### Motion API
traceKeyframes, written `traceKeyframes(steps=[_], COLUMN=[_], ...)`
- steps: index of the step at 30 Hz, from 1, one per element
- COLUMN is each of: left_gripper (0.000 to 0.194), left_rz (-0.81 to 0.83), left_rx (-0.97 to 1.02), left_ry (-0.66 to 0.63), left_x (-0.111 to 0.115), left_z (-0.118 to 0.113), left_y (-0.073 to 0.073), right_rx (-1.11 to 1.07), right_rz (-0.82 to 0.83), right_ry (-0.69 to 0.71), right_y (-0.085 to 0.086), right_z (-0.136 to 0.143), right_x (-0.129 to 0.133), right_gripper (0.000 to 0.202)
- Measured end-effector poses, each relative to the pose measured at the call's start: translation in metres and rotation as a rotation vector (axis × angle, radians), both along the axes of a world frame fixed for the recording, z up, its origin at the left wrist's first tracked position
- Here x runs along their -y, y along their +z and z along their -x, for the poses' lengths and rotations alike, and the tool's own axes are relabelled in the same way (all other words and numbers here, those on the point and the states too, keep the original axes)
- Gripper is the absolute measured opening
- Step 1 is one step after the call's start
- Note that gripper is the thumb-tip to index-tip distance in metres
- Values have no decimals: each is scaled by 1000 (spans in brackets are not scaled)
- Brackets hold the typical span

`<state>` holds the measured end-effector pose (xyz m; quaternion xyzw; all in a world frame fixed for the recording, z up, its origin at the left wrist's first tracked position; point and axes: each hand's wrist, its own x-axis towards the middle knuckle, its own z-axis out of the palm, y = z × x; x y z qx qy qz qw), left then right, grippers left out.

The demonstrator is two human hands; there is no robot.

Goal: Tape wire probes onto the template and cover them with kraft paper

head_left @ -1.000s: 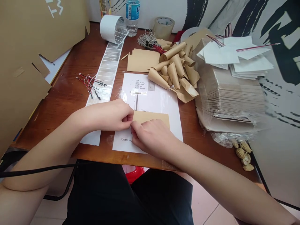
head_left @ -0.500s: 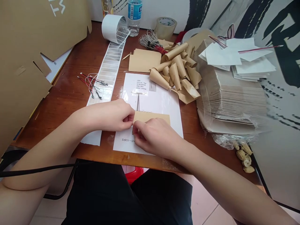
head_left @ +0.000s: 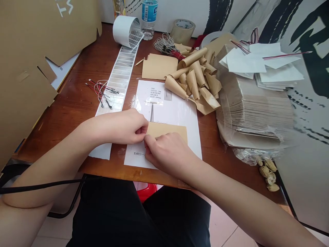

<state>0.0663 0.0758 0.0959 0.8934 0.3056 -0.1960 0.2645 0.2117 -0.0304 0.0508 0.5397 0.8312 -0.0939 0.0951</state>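
A flat piece of brown kraft paper [head_left: 168, 129] lies on the printed white sheet [head_left: 177, 103] in front of me. At its left edge my left hand [head_left: 133, 127] is closed, its fingertips curled at the paper's upper left corner. My right hand [head_left: 168, 149] is closed too, resting over the lower part of the paper with thumb and fingers pinched at its left edge. The two hands' fingertips almost meet there. What lies between the fingers is hidden.
Left are a label strip [head_left: 119, 75] with its roll and thin red, white and black wires [head_left: 102, 93]. Behind sit flat kraft sheets [head_left: 159, 67], rolled kraft papers [head_left: 196, 73], clear tape [head_left: 183, 31] and a water bottle [head_left: 149, 17]. Right, a bagged card stack [head_left: 264, 106] and peanut shells [head_left: 268, 173].
My right hand has shifted slightly up and left, its fingers closing nearer to the left hand. The left hand stays in nearly the same place on the paper's edge.
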Motion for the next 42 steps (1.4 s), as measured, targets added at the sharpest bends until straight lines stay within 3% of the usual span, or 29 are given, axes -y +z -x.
traceKeyframes(steps=[14,22,42], left_gripper=[11,12,10], left_rz=[8,12,18], left_rx=[-1,-10,11], left_ry=[-1,4,-3], left_x=[0,0,-1], left_z=[0,0,1], left_y=[1,3,2], right_rx=[0,-131,4], right_rz=[54,89,32], right_ry=[-62,-49,-28], right_y=[1,6,1], right_z=[-5,-11,0], right_x=[-6,-4,0], right_gripper=[31,25,28])
